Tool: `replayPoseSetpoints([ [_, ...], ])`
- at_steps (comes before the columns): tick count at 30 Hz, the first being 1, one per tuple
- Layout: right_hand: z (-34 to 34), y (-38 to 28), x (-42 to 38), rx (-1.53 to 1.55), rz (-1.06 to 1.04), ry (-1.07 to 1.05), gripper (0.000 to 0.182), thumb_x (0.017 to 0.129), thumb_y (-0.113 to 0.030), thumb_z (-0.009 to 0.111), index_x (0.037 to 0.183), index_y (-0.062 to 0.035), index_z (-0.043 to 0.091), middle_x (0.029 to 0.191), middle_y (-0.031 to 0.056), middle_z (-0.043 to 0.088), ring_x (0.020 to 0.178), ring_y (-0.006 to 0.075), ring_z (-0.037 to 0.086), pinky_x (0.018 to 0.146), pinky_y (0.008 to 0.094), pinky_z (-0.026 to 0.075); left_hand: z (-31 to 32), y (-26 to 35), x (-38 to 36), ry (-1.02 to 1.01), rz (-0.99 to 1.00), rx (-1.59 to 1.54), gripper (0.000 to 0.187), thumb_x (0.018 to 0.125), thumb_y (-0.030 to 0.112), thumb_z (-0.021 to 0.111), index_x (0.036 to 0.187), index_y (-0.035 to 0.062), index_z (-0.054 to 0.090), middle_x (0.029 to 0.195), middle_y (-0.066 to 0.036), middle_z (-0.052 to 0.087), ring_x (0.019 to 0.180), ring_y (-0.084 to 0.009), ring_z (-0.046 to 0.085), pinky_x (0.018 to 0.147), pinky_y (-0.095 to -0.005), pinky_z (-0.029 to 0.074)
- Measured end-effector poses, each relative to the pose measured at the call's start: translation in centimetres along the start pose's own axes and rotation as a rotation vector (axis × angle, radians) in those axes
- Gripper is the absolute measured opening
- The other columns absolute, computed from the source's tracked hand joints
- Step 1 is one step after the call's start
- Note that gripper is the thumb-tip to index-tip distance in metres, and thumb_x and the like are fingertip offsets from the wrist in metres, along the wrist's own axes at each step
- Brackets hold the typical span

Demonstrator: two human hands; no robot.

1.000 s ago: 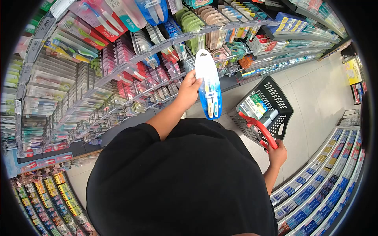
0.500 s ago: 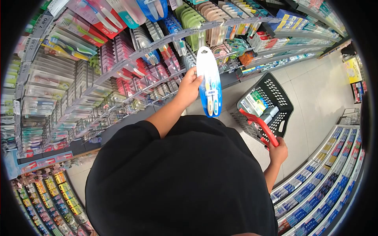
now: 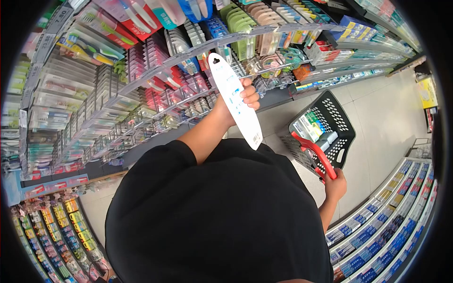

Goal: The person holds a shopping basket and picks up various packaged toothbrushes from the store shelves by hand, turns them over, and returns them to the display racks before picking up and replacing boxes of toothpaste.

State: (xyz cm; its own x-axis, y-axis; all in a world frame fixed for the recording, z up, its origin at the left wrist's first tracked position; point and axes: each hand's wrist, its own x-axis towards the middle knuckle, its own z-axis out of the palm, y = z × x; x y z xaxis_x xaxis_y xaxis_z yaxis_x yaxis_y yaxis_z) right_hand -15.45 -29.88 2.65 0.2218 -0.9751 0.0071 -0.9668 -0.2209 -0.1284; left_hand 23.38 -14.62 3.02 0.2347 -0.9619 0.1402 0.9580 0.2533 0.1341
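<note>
In front of my chest, my left hand is closed around a toothbrush pack. The pack's white printed back faces me, with a hang hole at its upper end and a barcode near the lower end. It tilts, top leaning left. My right hand grips the red handle of a dark shopping basket with perforated sides. Inside the basket lie a white-and-green package and a grey-white item, partly behind the handle.
Racks of hanging toothbrush packs curve along the left and front, edged by a price rail. Shelves of boxed goods stand at the lower right. Another display is at the lower left. Pale tiled floor lies beyond the basket.
My left hand has turned the toothbrush pack over, from its blue front with brushes to its white back. The pack's top now leans left. My right hand still holds the basket.
</note>
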Motion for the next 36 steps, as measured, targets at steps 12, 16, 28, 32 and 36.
replayPoseSetpoints([
  [12,0.1,0.3,0.1,0.023,-0.017,-0.003,0.035,0.066,-0.030,0.070,0.095,-0.0111,0.065,0.084,0.0119,0.066,0.078,0.0323,0.064,0.067,0.0404,0.049,-0.3,-0.5,0.2,0.918,0.211,0.465,0.054,0.091,0.061,0.030,0.086,0.0104,0.049,0.061,-0.001,0.043,0.060,-0.0139,0.042,0.056,-0.0322,0.039],
  [16,0.2,0.4,0.2,0.022,-0.040,0.023,0.032,0.066,-0.028,0.071,0.093,-0.0108,0.065,0.082,0.0119,0.066,0.076,0.0323,0.064,0.065,0.0407,0.049,-8.6,-0.8,-0.9,1.170,0.101,0.761,0.072,0.086,0.071,0.018,0.095,0.0098,0.055,0.084,-0.006,0.060,0.075,-0.0205,0.054,0.074,-0.0427,0.045],
  [28,0.5,0.6,0.1,0.036,-0.072,0.089,0.025,0.066,-0.026,0.072,0.083,-0.0100,0.065,0.077,0.0113,0.065,0.070,0.0326,0.062,0.061,0.0424,0.047,-8.2,2.9,-4.6,0.728,-0.065,0.760,0.041,0.098,0.035,0.035,0.122,0.0047,0.048,0.111,-0.009,0.060,0.101,-0.0201,0.057,0.086,-0.0397,0.045],
  [32,0.8,1.0,0.2,0.016,-0.090,0.070,0.024,0.066,-0.024,0.071,0.084,-0.0096,0.064,0.079,0.0117,0.065,0.073,0.0331,0.062,0.063,0.0423,0.047,-9.0,5.5,-6.1,0.946,0.257,1.303,0.028,0.097,0.026,0.041,0.110,0.0055,0.054,0.096,-0.006,0.062,0.085,-0.0148,0.059,0.074,-0.0325,0.048],
  [36,0.9,1.0,0.0,0.032,-0.092,0.084,0.024,0.066,-0.023,0.070,0.086,-0.0097,0.063,0.082,0.0115,0.065,0.075,0.0325,0.062,0.064,0.0421,0.047,-6.9,9.0,-7.4,1.121,0.437,1.571,0.024,0.096,0.022,0.042,0.103,0.0026,0.054,0.088,-0.015,0.061,0.081,-0.0198,0.058,0.074,-0.0329,0.044],
])
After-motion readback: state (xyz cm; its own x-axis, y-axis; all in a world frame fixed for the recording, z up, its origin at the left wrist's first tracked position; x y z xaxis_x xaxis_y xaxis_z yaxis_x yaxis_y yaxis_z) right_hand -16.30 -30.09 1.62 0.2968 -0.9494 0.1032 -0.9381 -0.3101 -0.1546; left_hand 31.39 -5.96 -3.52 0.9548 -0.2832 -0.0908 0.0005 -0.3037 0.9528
